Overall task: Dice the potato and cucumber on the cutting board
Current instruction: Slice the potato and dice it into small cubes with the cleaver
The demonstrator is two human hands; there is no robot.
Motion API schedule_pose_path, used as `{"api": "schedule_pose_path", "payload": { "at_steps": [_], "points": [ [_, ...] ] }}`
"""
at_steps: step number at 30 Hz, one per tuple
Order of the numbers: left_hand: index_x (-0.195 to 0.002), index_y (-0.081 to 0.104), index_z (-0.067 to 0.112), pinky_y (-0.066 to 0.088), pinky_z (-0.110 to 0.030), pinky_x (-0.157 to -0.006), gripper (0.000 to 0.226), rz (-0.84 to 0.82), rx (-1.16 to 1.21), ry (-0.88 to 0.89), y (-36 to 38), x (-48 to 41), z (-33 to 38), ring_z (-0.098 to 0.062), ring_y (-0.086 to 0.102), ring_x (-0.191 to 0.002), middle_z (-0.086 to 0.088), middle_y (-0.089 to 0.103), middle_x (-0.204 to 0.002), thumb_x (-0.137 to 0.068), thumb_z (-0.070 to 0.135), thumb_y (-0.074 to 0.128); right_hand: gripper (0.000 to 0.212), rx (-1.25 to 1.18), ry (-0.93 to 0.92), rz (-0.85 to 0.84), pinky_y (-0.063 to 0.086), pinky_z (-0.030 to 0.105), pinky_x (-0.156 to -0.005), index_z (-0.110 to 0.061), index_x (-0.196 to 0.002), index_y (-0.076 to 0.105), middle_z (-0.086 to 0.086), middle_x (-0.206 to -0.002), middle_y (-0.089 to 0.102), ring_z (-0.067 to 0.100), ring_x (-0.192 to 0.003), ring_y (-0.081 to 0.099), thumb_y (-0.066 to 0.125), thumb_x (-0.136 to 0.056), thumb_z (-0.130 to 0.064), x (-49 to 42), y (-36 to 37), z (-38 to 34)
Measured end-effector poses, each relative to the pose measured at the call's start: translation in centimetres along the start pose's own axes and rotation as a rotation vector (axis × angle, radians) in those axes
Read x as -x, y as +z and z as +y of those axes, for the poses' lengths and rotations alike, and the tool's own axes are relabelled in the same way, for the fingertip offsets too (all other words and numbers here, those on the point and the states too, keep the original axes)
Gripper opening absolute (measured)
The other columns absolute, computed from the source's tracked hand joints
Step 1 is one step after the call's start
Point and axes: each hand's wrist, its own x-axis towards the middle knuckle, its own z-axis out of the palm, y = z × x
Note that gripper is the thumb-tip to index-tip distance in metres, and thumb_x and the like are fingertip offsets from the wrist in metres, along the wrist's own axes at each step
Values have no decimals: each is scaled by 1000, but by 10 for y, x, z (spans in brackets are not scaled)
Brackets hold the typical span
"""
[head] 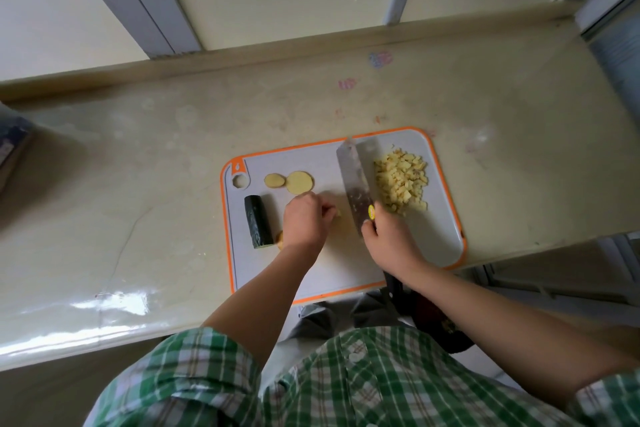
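Potato dice (401, 180) lie in one heap at the right end of a grey, orange-rimmed cutting board (446, 218). The board sits on a beige countertop (138, 184) below window frames. Two potato slices (300, 181) sit at the far left of the board, with one cucumber piece (257, 225) nearer. Right hand (391, 239) grasps the knife (355, 180), its blade just beside the heap. Left hand (304, 218) curls downward between cucumber and knife; whether it grasps anything cannot be determined.

Soft daylight, white glare on the counter's (114, 302) near left edge, wide-angle bowing, slight overall blur.
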Motion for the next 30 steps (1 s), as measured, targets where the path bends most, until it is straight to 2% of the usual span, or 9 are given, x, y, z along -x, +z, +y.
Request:
{"api": "schedule_pose_path", "payload": {
  "at_steps": [3, 5, 8, 10, 14, 21, 24, 27, 30],
  "points": [
    [-71, 67, 14, 48, -32, -61, 21, 18, 10, 19, -3, 3, -2, -19, 56, -61, -1, 61, -64, -89, 17, 58, 11, -121, 53, -31, 48, 45, -55, -8, -83, 39, 17, -66, 52, 37, -60, 58, 44, -92, -11, -3, -9, -1],
    [-80, 70, 14, 50, -33, -63, 18, 86, 30, 7, -7, 6, -4, -20, 58, -66, -2, 66, -72, -91, 19, 57, 11, -195, 54, -77, 49, 38, -46, -9, -83, 39, 15, -62, 53, 28, -47, 56, 43, -93, -12, 3, -11, -4],
    [-90, 69, 11, 47, -34, -65, 17, 180, 22, -30, -10, 8, -10, -25, 61, -74, -7, 68, -84, -93, 20, 54, 17, -278, 63, -116, 40, 27, -37, -16, -79, 35, 14, -58, 52, 20, -37, 49, 41, -94, -9, 15, -1, -13],
    [-91, 68, 10, 48, -37, -68, 18, 194, 11, -46, -10, 10, -13, -29, 62, -77, -9, 68, -87, -92, 20, 53, 18, -296, 78, -128, 42, 28, -40, -19, -79, 33, 14, -59, 52, 23, -41, 49, 40, -93, -11, 19, 12, -15],
    [-97, 69, 12, 49, -32, -71, 19, 199, 32, -47, -9, 19, -15, -25, 63, -80, -7, 70, -92, -94, 19, 52, 8, -186, 63, -86, 51, 48, -58, -17, -86, 37, 19, -70, 59, 37, -60, 59, 41, -92, -16, 20, 25, -6],
    [-99, 70, 14, 50, -32, -77, 19, 127, 53, -53, -8, 23, -8, -23, 62, -85, -5, 70, -98, -93, 18, 52, 8, -6, 102, 75, 51, 48, -63, -12, -85, 37, 25, -73, 60, 43, -67, 62, 44, -88, -11, 3, -15, 23],
    [-100, 70, 15, 51, -32, -80, 19, 69, 87, -58, -11, 19, 6, -23, 64, -88, -4, 71, -98, -93, 18, 53, 12, 52, 63, 70, 45, 40, -60, -13, -80, 37, 15, -68, 55, 41, -71, 61, 47, -87, -14, 1, -29, 21],
    [-103, 68, 14, 55, -37, -77, 22, -22, 257, -97, -9, 12, 25, -21, 66, -79, -2, 72, -90, -96, 26, 52, 13, 130, -23, 132, 32, 36, -58, -13, -85, 44, 10, -72, 54, 40, -80, 58, 52, -88, -22, 2, -41, 14],
    [-113, 58, 3, 56, -35, -63, 38, -169, 728, -259, -15, 8, 59, -23, 64, -66, -11, 69, -86, -100, 36, 45, 25, 299, -146, 155, 38, 36, -62, -13, -108, 50, 13, -91, 66, 38, -90, 61, 52, -89, -29, 7, -48, 4]
  ]
}}
